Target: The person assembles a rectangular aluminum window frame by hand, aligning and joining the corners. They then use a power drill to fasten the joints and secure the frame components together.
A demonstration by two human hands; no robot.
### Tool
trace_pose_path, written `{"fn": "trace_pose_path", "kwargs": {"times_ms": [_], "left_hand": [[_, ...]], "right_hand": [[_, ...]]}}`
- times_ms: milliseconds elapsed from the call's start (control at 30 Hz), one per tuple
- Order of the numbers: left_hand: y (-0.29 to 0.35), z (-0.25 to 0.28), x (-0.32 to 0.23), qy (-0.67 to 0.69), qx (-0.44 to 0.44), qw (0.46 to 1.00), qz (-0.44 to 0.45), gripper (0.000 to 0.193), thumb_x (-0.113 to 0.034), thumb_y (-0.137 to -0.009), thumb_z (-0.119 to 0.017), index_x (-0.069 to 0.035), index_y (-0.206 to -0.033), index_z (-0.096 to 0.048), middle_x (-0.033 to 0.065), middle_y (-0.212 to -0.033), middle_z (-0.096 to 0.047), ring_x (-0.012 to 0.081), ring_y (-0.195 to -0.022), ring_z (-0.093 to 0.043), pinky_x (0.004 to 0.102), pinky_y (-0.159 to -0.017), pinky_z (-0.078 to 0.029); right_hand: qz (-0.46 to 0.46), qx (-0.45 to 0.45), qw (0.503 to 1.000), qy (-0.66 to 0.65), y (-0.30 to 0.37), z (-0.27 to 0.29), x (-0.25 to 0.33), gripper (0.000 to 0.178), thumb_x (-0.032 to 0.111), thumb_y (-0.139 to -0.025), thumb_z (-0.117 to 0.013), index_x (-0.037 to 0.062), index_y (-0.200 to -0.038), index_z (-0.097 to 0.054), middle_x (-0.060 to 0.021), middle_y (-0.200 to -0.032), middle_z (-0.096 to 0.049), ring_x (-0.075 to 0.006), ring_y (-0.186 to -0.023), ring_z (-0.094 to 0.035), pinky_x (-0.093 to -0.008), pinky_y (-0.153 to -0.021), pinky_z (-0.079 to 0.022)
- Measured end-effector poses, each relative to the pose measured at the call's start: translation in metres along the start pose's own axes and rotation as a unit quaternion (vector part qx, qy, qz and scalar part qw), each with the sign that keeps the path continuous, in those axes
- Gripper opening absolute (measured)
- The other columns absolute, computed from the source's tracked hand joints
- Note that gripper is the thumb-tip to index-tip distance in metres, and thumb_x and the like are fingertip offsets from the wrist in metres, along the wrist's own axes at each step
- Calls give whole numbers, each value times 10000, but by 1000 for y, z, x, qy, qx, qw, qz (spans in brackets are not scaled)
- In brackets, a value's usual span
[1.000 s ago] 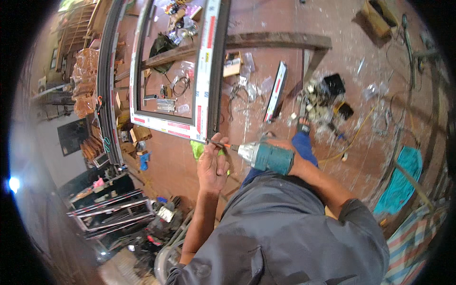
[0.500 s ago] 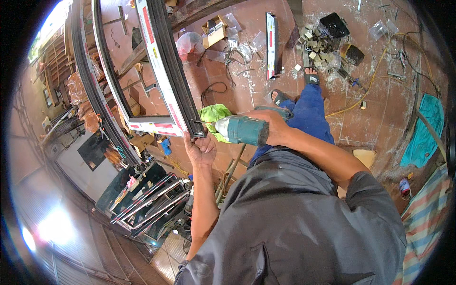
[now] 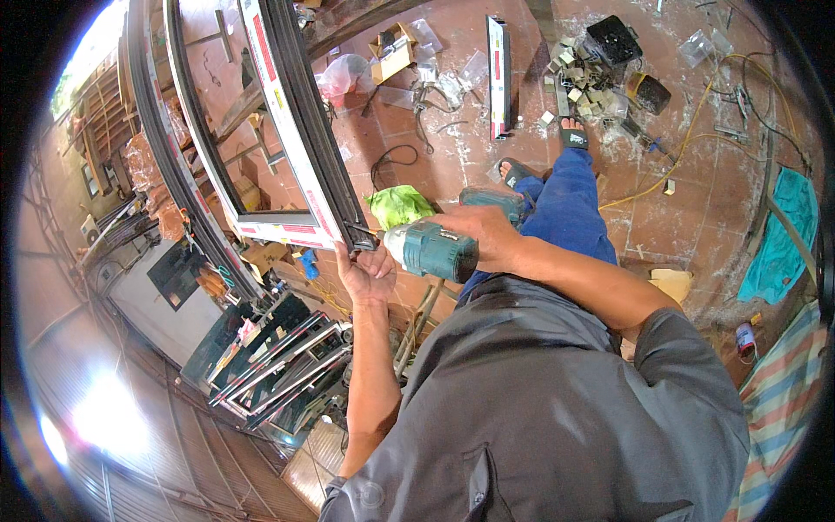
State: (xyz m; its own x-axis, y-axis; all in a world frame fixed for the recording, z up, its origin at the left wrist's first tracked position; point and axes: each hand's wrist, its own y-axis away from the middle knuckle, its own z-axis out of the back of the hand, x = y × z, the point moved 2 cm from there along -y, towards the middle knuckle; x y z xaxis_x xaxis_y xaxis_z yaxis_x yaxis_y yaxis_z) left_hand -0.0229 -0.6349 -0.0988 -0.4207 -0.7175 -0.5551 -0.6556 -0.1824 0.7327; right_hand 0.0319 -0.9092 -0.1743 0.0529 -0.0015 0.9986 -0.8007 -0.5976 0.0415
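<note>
A black-and-white window frame (image 3: 300, 165) with red-marked strips stands upright to my left. My left hand (image 3: 370, 274) is at its lower near corner, thumb against the white face and fingers half curled beneath the dark end. My right hand (image 3: 491, 235) grips a teal cordless drill (image 3: 442, 250), held level and pointing left. The drill's nose is close against the black side of that corner; the bit is thin, and I cannot tell how far it goes in. The drill's battery end (image 3: 491, 202) shows beyond my right hand.
A bright green bag (image 3: 398, 205) lies just beyond the drill. On the tiled floor are a profile piece (image 3: 498, 78), small cut blocks (image 3: 581, 83), a black container (image 3: 613, 42), a cardboard box (image 3: 393, 54) and a yellow cable (image 3: 687, 139). More frame profiles (image 3: 278, 361) are stacked at left.
The drill has shifted slightly left and down, its nose closer to the frame's corner. The left hand's fingers have loosened a little while staying at the corner.
</note>
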Motion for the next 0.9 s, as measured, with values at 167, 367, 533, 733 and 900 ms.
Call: {"fn": "trace_pose_path", "kwargs": {"times_ms": [167,367,533,733,900], "left_hand": [[4,-13,-1,8,2,1000,19,648,-585,-977,-653,-67,-1364,-612,67,-1103,-722,98,-469,-390,247,-437,-335],[9,-30,0,18,7,998,51,641,-614,-995,-602,-94,-1369,-617,47,-1088,-733,102,-457,-396,256,-438,-329],[6,10,0,39,104,993,41,637,-620,-1006,-582,-67,-1317,-641,79,-1139,-739,110,-448,-408,269,-447,-327],[8,-24,0,11,32,998,44,651,-636,-1014,-557,-68,-1321,-643,76,-1173,-727,112,-447,-406,270,-450,-325],[9,-25,2,15,41,998,42,675,-637,-1019,-543,-51,-1342,-627,125,-1231,-713,111,-444,-411,265,-445,-342]], "right_hand": [[-64,73,991,-89,-20,24,-2,455,297,-795,-814,135,-1212,-730,-183,-998,-757,-384,-916,-732,-448,-800,-575],[-16,67,995,-71,-29,20,-12,387,329,-802,-802,97,-1093,-697,-207,-945,-744,-416,-881,-722,-472,-792,-566],[-18,68,997,-39,-11,3,-10,460,262,-794,-799,117,-1207,-659,-189,-967,-733,-433,-914,-702,-479,-803,-558],[-24,60,990,-129,-14,-1,-19,413,211,-812,-793,96,-1182,-651,-150,-955,-732,-394,-900,-707,-436,-823,-558],[-8,60,992,-108,-24,9,-17,380,218,-843,-769,112,-1191,-660,-152,-944,-732,-404,-884,-701,-435,-797,-552]]}}
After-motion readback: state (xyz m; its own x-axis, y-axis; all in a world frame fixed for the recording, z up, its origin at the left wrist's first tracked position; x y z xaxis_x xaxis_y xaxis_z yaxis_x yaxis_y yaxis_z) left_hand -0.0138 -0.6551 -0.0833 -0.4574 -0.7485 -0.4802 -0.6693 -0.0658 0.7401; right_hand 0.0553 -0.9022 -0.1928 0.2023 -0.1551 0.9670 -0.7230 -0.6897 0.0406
